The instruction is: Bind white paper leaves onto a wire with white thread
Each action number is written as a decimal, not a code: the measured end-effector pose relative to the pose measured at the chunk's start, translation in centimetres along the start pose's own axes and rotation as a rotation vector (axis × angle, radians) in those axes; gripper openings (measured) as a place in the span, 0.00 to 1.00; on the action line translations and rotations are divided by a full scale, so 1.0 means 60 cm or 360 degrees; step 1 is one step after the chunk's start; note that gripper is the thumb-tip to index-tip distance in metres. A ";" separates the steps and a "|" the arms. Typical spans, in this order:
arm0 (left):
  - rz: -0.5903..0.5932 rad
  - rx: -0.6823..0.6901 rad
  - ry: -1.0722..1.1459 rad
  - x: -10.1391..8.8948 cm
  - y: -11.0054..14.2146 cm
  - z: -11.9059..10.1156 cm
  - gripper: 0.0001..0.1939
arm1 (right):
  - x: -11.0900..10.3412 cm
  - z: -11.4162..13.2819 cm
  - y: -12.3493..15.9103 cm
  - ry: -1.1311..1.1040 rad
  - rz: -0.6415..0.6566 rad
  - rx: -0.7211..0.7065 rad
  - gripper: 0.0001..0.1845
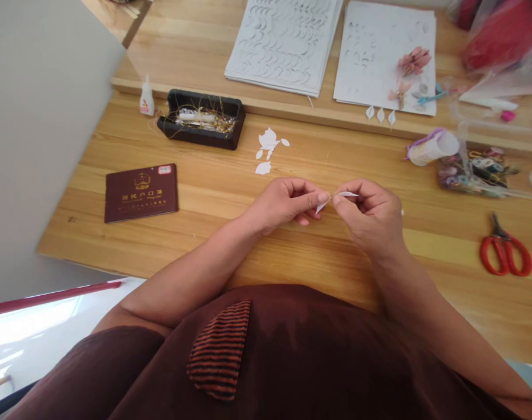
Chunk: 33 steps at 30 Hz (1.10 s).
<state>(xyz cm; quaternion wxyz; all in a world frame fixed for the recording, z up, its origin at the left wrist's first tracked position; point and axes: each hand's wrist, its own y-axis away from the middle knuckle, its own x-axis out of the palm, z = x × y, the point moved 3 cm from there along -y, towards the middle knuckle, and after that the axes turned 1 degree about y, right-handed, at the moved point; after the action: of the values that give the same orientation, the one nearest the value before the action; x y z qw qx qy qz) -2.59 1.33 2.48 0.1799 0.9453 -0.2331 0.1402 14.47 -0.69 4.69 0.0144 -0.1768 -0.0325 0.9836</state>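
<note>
Above the near part of the wooden table, my left hand (pixel 287 203) and my right hand (pixel 373 213) meet almost fingertip to fingertip. Thumb and finger of the left are closed on a small white paper petal (pixel 321 206), its pointed tip showing below them. The right pinches another white paper petal (pixel 349 193), which sticks out past the thumb. Whether the two bits of paper are joined I cannot tell. Beyond the left hand lie several loose white paper petals (pixel 267 139), some overlapping, with one larger petal (pixel 263 168) nearer me.
Behind is a black box (pixel 237 125) of wires beside a white glue bottle (pixel 146 99). A maroon booklet (pixel 141 193) lies left, red-handled scissors (pixel 506 254) right. On the raised ledge sit paper stacks (pixel 283 49) and pink flowers (pixel 413 60); below is a clear box (pixel 467 186).
</note>
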 end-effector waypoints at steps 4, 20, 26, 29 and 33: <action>-0.0072 0.0111 -0.0251 -0.005 -0.001 -0.002 0.14 | 0.002 -0.001 0.001 0.0010 0.0020 0.0022 0.08; -0.0053 0.0140 -0.0227 -0.002 -0.004 -0.001 0.07 | 0.002 -0.001 0.000 0.0031 0.0025 0.0050 0.06; -0.0098 0.0091 -0.0126 -0.004 0.000 -0.004 0.08 | 0.001 -0.003 0.001 0.0049 0.0036 0.0051 0.06; -0.0098 0.0082 -0.0104 -0.004 0.001 -0.005 0.09 | 0.001 -0.003 0.001 0.0071 0.0036 0.0049 0.07; -0.0098 0.0065 -0.0107 -0.002 0.001 -0.006 0.09 | 0.001 -0.003 0.002 0.0095 0.0020 0.0027 0.06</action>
<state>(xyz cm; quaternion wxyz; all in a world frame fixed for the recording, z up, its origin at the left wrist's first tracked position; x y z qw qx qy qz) -2.81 1.47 2.76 0.1570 0.9596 -0.2071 0.1075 14.47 -0.78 4.50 0.0108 -0.2062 -0.0225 0.9782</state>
